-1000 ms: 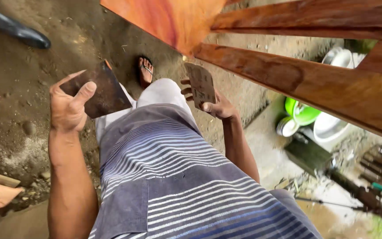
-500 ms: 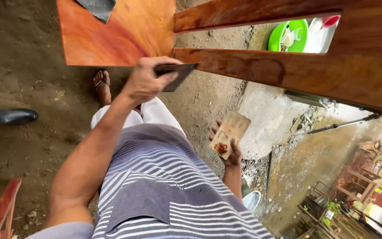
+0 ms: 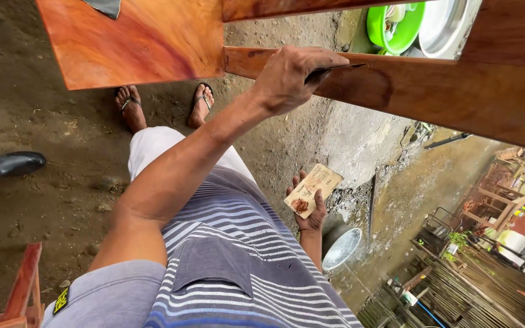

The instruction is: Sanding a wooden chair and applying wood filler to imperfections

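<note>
My left hand (image 3: 291, 76) presses a dark abrasive sheet (image 3: 330, 72) flat against the top edge of a reddish-brown varnished wooden rail (image 3: 439, 94). That rail joins a wide varnished panel (image 3: 135, 45) at the upper left. My right hand (image 3: 311, 218) hangs lower, beside my hip, and holds a small tan card (image 3: 312, 189) with a dab of reddish-brown paste on it. A second dark sheet (image 3: 103, 6) lies on the panel at the top edge of the view.
My sandalled feet (image 3: 130, 104) stand on bare dirt. A black shoe (image 3: 4, 167) lies at the left and a red wooden frame (image 3: 22, 288) at the lower left. Behind the rail sit a green basin (image 3: 393, 27) and a metal bowl (image 3: 448, 24). A metal pail (image 3: 341, 249) stands below my right hand.
My left hand has carried the dark sheet up from beside my body onto the rail and slid along it. My right hand has dropped lower with the card.
</note>
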